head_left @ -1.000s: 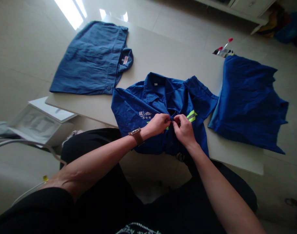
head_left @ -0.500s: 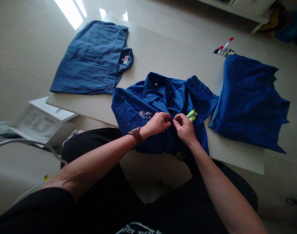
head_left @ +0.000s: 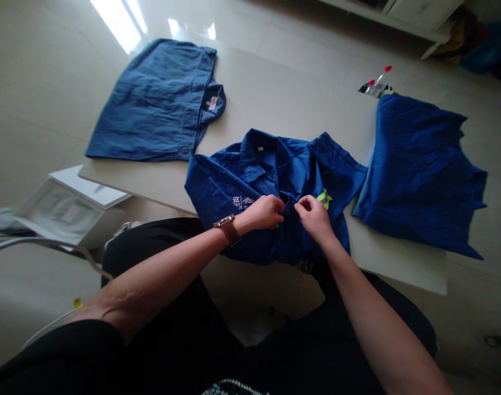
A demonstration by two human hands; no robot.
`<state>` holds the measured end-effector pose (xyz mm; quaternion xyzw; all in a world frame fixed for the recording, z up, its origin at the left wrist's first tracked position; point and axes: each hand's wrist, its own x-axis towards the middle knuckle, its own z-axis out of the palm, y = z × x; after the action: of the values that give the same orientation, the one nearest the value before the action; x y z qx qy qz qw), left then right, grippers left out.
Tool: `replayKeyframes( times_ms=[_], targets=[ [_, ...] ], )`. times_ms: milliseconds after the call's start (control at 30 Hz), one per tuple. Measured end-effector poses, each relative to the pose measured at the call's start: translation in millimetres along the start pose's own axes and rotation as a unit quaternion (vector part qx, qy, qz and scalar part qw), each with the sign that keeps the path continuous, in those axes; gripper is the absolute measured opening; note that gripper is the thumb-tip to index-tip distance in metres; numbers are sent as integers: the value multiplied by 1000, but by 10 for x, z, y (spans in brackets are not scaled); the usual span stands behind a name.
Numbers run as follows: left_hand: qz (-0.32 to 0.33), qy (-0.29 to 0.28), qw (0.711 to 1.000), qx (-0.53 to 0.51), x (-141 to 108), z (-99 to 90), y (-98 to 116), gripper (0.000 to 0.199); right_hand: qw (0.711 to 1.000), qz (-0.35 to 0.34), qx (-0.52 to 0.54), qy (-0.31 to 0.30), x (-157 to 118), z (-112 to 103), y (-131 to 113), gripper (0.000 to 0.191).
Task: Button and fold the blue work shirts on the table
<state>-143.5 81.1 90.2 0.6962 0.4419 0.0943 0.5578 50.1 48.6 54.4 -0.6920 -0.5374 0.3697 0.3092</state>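
Observation:
A blue work jacket [head_left: 250, 164] with a collar, white lettering on the chest and yellow-green reflective strips lies in front of me, its lower part over the table's near edge. My left hand [head_left: 268, 212], with a brown-strapped watch [head_left: 228, 225] on its wrist, is closed on one front edge of the jacket. Just right of it, my right hand [head_left: 314, 216] pinches the other front edge, thumb against fingertips. A small gap separates the two hands. The cloth between the fingers is mostly hidden.
On the pale table [head_left: 271, 82], a folded faded-blue garment [head_left: 152, 104] lies at the left and another blue garment [head_left: 423, 175] at the right. Red-capped bottles [head_left: 377, 85] stand behind the right one. An open white box [head_left: 69, 208] sits at the lower left.
My hands have moved apart from where they met at the jacket's front, the left one going left, the right one slightly right. The jacket's front edges have parted a little.

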Motion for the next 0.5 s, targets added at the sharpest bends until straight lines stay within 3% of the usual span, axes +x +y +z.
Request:
replayKeyframes(
  times_ms=[67, 167, 267, 433, 500],
  targets=[
    [-9, -33, 999, 14, -25, 14, -38, 20, 997, -57, -49, 31, -13, -6, -29, 24],
    [-5, -64, 997, 42, -54, 42, -100, 19, 993, -99, -67, -6, -54, 32, -83, 25],
    [2, -69, 995, 69, -63, 51, -167, 16, 992, -105, -67, -19, -95, 81, -128, 12],
    [-9, -51, 994, 96, -51, 16, -221, 13, 989, -67, -53, 123, -73, 59, -123, 9],
    [-13, -46, 993, 112, -43, -12, -199, 14, 986, -62, -57, 143, -46, 37, -96, 9]
  ],
)
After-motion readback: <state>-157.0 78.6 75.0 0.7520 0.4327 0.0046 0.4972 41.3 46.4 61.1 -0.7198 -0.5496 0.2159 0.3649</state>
